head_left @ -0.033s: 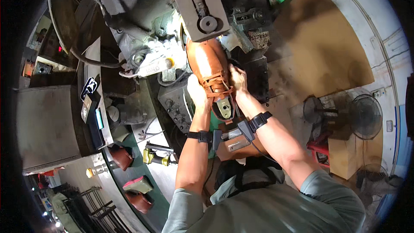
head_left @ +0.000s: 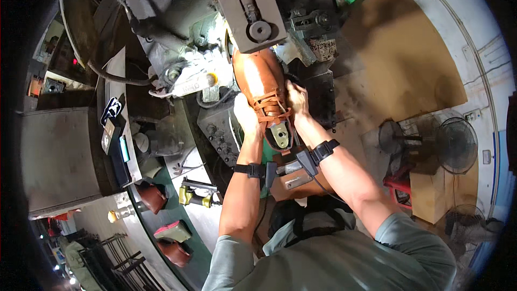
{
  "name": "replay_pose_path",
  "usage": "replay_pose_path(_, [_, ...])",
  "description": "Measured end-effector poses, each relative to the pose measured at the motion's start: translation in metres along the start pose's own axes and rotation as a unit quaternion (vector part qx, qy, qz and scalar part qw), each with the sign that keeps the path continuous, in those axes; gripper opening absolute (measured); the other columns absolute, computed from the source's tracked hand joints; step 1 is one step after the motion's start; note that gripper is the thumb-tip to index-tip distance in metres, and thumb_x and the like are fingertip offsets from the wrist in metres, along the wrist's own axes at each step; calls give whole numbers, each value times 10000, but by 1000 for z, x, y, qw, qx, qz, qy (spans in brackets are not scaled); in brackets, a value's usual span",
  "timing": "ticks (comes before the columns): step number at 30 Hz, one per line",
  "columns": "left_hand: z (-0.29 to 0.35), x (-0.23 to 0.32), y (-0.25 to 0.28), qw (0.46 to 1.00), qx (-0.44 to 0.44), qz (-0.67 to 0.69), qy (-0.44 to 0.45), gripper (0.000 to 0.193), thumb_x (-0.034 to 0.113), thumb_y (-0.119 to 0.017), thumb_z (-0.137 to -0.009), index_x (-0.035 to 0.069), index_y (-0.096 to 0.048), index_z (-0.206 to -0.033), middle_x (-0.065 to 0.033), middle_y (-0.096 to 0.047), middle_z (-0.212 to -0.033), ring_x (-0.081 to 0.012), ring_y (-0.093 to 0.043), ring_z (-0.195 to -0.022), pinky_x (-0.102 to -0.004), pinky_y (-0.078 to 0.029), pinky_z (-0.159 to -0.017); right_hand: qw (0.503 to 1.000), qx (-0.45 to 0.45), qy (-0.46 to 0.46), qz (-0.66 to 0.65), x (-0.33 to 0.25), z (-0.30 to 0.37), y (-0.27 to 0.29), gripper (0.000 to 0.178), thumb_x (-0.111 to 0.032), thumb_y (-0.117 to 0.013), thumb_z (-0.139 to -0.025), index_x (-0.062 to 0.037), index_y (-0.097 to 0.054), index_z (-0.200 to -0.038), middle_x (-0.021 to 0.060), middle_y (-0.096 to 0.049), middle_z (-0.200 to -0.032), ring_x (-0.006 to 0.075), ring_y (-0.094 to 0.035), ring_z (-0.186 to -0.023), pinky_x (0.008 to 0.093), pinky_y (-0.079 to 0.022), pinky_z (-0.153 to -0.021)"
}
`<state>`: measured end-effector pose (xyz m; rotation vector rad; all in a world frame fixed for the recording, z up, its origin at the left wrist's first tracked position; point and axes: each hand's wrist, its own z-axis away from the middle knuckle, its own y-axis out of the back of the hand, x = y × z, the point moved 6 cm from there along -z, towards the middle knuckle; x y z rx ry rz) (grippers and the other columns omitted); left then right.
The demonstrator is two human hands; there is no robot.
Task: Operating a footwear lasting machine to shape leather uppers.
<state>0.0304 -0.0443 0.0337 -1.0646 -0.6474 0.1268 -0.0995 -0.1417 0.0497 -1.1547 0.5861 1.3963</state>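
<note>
A brown leather lace-up shoe lies lengthwise in front of me, its toe end hidden beneath the metal head of a machine. Brown laces cross its throat. In the heel opening shows a yellowish shoe last with a hole in its top. Along the shoe's left side my left hand is closed on it, washed out by bright light. My right hand grips the opposite side with curled fingers, their tips partly hidden.
A lit lamp area and a control panel with knobs flank the shoe on the left. A yellow nail gun and brown shoes lie farther left. Fans and a cardboard box stand at right.
</note>
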Motion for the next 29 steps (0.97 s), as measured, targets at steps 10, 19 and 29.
replay_pose_path(10, [-20, 8, 25, 998, -15, -37, -43, 328, 255, -419, -1055, 10, -590, -1192, -123, -681, -1088, -273, -713, -893, -437, -611, -808, 992, -76, 92, 38, -3, -6, -10, 351, -308, -597, -1039, 13, -730, -985, 39, -718, -926, 133, -651, -797, 307, -534, -727])
replay_pose_path(19, [81, 4, -60, 988, 21, -149, -21, 581, 457, -338, -1088, 6, -520, -1405, -197, -650, -1301, -331, -682, -1117, -480, -569, -966, 980, -117, -106, -119, -15, 51, -5, 522, -472, -527, -1057, -40, -600, -1340, 111, -687, -1243, 223, -675, -1106, 415, -541, -997])
replay_pose_path(29, [87, -14, -32, 993, 70, -94, -10, 624, 532, -325, -1093, 19, -534, -1382, -162, -658, -1280, -294, -669, -1132, -459, -550, -979, 976, -151, -91, -128, -7, 55, -13, 576, -488, -411, -1093, -17, -536, -1399, 171, -662, -1282, 261, -693, -1111, 429, -564, -997])
